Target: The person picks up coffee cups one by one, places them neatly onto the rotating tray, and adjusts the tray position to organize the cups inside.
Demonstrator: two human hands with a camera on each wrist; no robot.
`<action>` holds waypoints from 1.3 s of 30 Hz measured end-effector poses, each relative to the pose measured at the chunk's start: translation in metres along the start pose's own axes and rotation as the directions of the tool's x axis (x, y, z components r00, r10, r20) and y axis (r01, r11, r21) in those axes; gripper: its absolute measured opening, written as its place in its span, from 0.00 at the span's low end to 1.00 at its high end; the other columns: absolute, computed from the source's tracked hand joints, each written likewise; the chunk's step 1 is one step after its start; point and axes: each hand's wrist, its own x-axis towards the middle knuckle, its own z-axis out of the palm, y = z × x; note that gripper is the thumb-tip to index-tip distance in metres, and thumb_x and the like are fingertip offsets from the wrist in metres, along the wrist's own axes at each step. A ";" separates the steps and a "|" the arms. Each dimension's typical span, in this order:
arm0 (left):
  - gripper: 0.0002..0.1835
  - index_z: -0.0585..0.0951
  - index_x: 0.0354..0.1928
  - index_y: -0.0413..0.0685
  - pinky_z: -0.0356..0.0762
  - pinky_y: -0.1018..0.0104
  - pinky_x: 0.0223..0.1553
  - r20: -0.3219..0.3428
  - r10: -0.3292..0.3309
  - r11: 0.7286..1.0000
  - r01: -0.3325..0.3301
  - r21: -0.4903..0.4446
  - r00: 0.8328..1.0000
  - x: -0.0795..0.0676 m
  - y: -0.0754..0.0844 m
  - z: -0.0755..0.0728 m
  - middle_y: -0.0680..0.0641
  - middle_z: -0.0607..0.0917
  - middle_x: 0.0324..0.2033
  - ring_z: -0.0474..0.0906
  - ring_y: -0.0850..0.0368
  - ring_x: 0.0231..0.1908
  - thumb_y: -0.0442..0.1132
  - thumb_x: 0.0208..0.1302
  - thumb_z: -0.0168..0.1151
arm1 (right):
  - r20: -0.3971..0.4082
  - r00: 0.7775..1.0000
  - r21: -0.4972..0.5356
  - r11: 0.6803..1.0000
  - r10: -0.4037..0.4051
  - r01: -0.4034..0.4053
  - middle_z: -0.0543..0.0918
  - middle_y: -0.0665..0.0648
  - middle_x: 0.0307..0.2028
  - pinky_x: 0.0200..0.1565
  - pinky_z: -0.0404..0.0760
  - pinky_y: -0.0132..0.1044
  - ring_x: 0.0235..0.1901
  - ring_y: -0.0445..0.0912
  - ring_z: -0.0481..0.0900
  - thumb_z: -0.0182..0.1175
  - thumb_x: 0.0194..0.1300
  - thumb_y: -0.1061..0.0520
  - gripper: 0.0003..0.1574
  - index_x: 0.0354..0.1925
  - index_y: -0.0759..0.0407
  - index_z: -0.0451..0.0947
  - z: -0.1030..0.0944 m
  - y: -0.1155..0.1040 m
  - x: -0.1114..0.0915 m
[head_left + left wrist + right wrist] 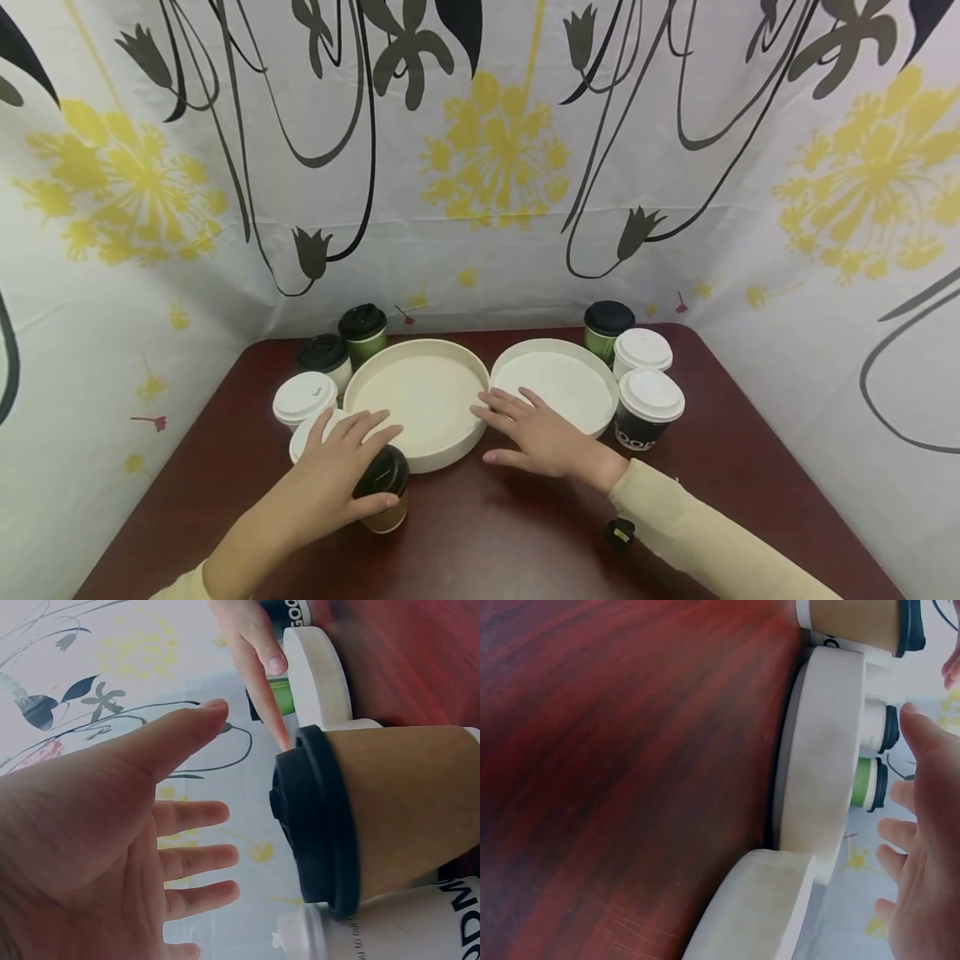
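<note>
My left hand (326,475) is spread above a brown paper cup (386,515) with a black lid. In the left wrist view its straight fingers stand apart from that lid (319,817). My right hand (543,437), fingers extended, hovers over the front edges of two round trays, holding nothing. The larger cream tray (420,392) lies on the left and the smaller white tray (555,379) on the right, side by side. Beneath the left fingers, a white-lidded cup (302,440) is partly hidden.
Left of the trays stand a white-lidded cup (303,396), a black-lidded white cup (326,357) and a green cup (365,333). To the right are another green cup (600,342), a white cup (642,350) and a black cup (641,429). Patterned fabric (480,275) borders the dark red table (480,550).
</note>
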 end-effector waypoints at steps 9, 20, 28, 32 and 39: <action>0.39 0.75 0.64 0.53 0.56 0.27 0.65 0.072 -0.021 1.000 0.020 0.005 0.997 -0.006 -0.005 0.004 0.44 0.77 0.63 0.74 0.45 0.62 0.59 0.51 0.73 | 0.027 0.999 -0.024 0.999 -0.046 0.047 0.62 0.54 0.76 0.74 0.57 0.56 0.76 0.47 0.59 0.39 0.70 0.24 0.47 0.76 0.47 0.57 0.012 -0.002 -0.003; 0.38 0.75 0.63 0.53 0.56 0.28 0.65 0.084 -0.018 0.999 0.020 -0.031 0.996 -0.008 -0.008 0.009 0.44 0.79 0.60 0.75 0.42 0.60 0.54 0.48 0.76 | 0.051 0.997 0.007 0.998 -0.058 0.058 0.63 0.55 0.75 0.74 0.60 0.52 0.75 0.47 0.61 0.41 0.71 0.26 0.46 0.75 0.50 0.59 0.014 -0.005 -0.006; 0.39 0.76 0.61 0.52 0.58 0.30 0.65 0.072 -0.001 0.999 0.003 -0.033 0.997 -0.007 -0.010 0.011 0.44 0.80 0.58 0.76 0.45 0.60 0.52 0.45 0.79 | 0.075 0.997 0.031 0.999 -0.034 0.031 0.61 0.54 0.76 0.73 0.63 0.47 0.75 0.49 0.61 0.44 0.71 0.27 0.46 0.75 0.50 0.58 0.016 -0.006 -0.007; 0.41 0.75 0.61 0.51 0.58 0.29 0.64 0.077 0.009 0.999 -0.005 -0.049 0.997 -0.006 -0.011 0.013 0.44 0.81 0.57 0.76 0.45 0.59 0.51 0.42 0.80 | 0.071 0.996 0.016 0.999 -0.046 0.045 0.61 0.55 0.76 0.73 0.64 0.47 0.74 0.50 0.62 0.45 0.70 0.28 0.46 0.75 0.51 0.58 0.017 -0.006 -0.006; 0.44 0.74 0.63 0.49 0.57 0.29 0.65 0.129 -0.006 0.997 0.016 -0.078 0.992 -0.003 -0.010 0.012 0.47 0.82 0.57 0.77 0.44 0.58 0.51 0.41 0.81 | 0.073 0.996 0.007 0.999 -0.046 0.045 0.63 0.55 0.75 0.73 0.63 0.46 0.74 0.50 0.63 0.51 0.68 0.28 0.47 0.75 0.51 0.60 0.014 -0.005 -0.004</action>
